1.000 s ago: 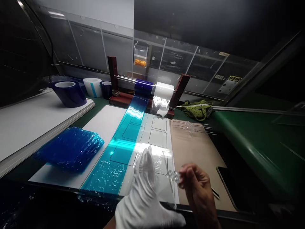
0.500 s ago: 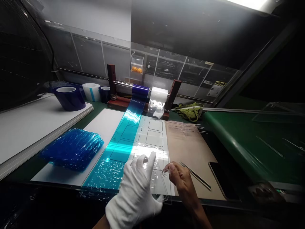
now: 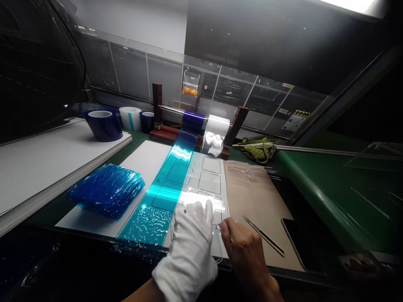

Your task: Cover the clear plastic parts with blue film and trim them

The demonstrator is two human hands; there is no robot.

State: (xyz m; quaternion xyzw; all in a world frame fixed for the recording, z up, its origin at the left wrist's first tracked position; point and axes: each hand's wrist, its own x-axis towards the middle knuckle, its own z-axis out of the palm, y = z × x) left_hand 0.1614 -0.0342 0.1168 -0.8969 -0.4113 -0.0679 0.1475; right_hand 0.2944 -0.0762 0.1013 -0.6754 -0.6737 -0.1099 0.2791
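Observation:
My left hand (image 3: 190, 247), in a white glove, is closed over a clear plastic panel (image 3: 221, 250), its fingers pointing forward and its thumb hidden. Bare, my right hand (image 3: 244, 247) pinches a bit of clear film (image 3: 217, 227) at the panel's right side, thumb against curled fingers. Under both lies a white sheet with printed rounded rectangles (image 3: 210, 183). A strip of blue film (image 3: 162, 191) runs down beside my left hand from a blue roll (image 3: 193, 119). Tweezers (image 3: 264, 235) rest just right of my right hand.
A stack of blue film pieces (image 3: 108, 191) lies at left on white paper. Tape rolls (image 3: 105, 128) stand behind it. A wooden stand (image 3: 237, 126) holds the blue roll and a clear film roll (image 3: 217, 123). At right are a brown board (image 3: 252, 197), a phone (image 3: 297, 239) and a green pouch (image 3: 258, 149).
My left hand has turned over the panel, its thumb now out of sight and its fingers closer together. My right hand has rolled palm down, still pinching. The view has shifted slightly left.

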